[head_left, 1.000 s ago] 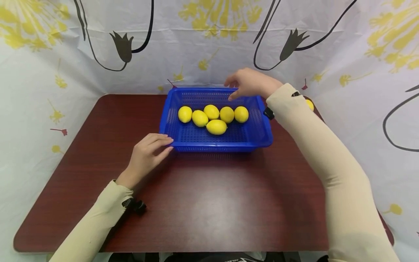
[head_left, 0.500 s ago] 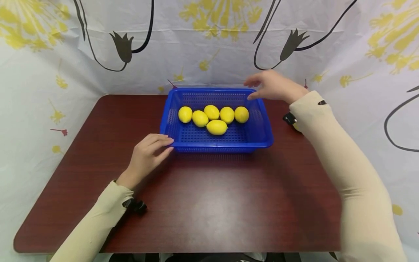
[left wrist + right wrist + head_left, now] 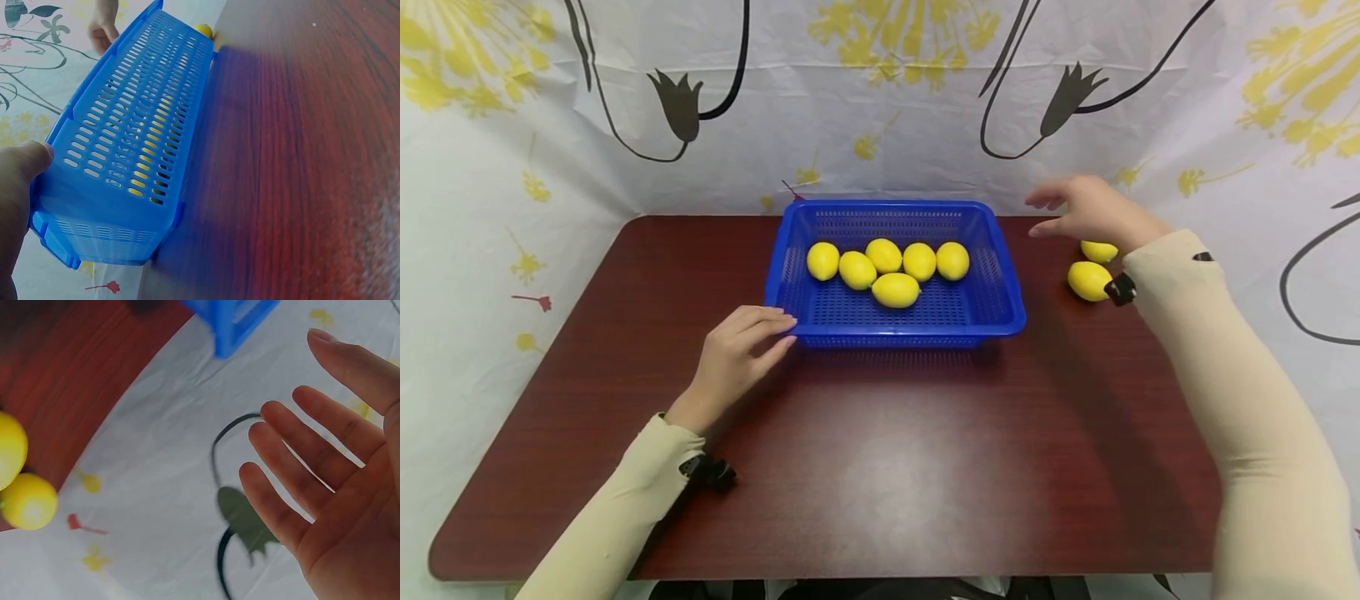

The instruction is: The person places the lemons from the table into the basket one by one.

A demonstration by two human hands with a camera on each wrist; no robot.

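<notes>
A blue plastic basket [image 3: 910, 331] with slotted walls stands on the dark red-brown table. Several lemons [image 3: 896, 291] lie loose on its floor. At the basket's front left corner my left hand [image 3: 733, 354] holds the rim, fingers on top and thumb against the front side; the left wrist view shows one digit right at the rim. My right hand [image 3: 1093, 208] is in the air to the right of the basket, holding nothing. Its fingers are spread and slightly bent in the right wrist view. Two more lemons, a front one [image 3: 1088, 282] and a back one [image 3: 1099, 251], lie below that hand.
A white cloth [image 3: 925, 125] with yellow and dark flower prints hangs behind and beside the table [image 3: 880, 467]. Black wrist cameras, a left one [image 3: 718, 475] and a right one [image 3: 1121, 290], sit on the cuffs.
My right hand has moved right, from over the basket's back right part to beside it, exposing the two lemons on the table. The left hand and the basket have stayed in place.
</notes>
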